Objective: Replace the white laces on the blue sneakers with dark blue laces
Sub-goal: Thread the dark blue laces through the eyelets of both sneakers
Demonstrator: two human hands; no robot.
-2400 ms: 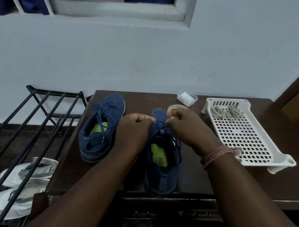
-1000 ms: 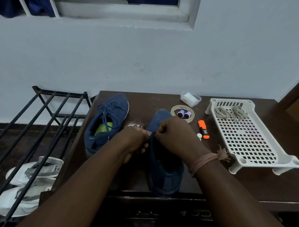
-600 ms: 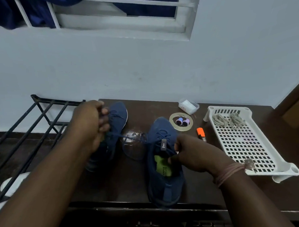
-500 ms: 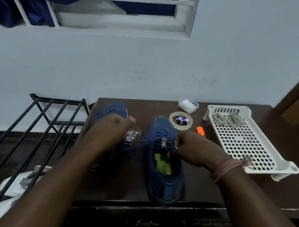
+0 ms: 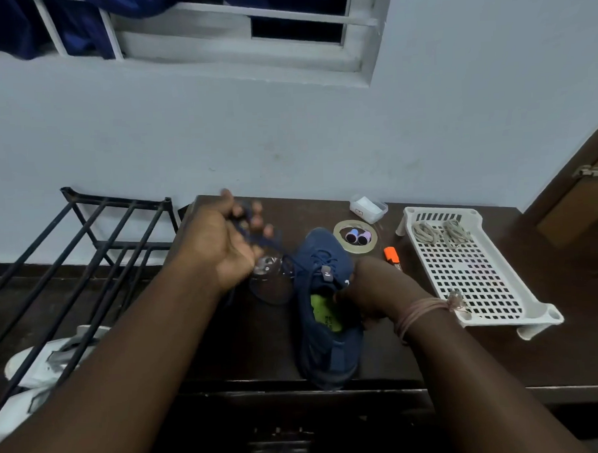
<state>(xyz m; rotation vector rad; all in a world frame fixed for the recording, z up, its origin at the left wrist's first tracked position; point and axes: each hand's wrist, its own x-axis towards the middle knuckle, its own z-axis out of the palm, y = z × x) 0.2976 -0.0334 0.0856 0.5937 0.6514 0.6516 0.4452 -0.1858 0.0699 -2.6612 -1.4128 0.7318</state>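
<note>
Pulling slack: left hand (image 5: 230,243), left of centre, grips the dark blue lace (image 5: 281,252) and draws it up-left from the blue sneaker (image 5: 327,314) at centre, which the right hand (image 5: 369,293) clamps by its collar. Hands apart. Looks like the final tightening step; next move calls for bringing both lace ends together to tie. Old white laces (image 5: 440,232) sit in the white tray (image 5: 520,314), right.
</note>
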